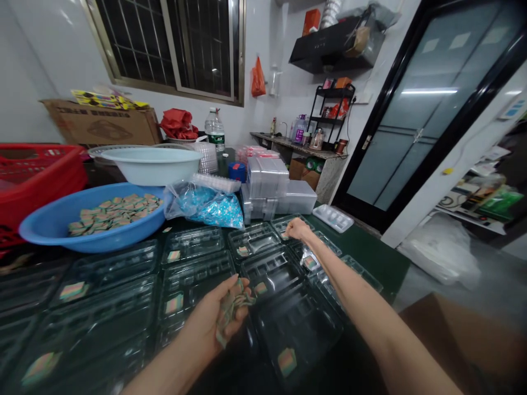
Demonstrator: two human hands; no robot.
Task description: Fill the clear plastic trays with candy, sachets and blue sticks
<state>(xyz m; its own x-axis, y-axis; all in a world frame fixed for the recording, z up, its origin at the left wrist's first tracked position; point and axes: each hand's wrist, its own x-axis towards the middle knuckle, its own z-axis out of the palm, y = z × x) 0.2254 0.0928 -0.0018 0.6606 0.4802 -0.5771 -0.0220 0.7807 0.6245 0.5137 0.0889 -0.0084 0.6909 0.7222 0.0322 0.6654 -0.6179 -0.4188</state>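
Note:
My left hand [230, 310] is cupped palm up, fingers curled round a handful of small, flat, striped candy-like pieces [239, 300] in green and orange-pink. It hovers over clear plastic trays [197, 241] laid in rows. Farther off, my right hand [297, 228] reaches down into a back tray with its fingers pinched together; what lies between the fingertips is hidden. Small stacks of striped pieces sit in many trays, such as one stack [287, 361] at the front and another [174, 303] left of my left hand.
A blue basin [45, 219] at the left holds a heap of the striped pieces. Beside it lie a bag of blue packets [222, 209] and stacked clear boxes [267, 176]. A red crate [49, 170] stands far left, and a white tray [333, 217] rests at the table's back right.

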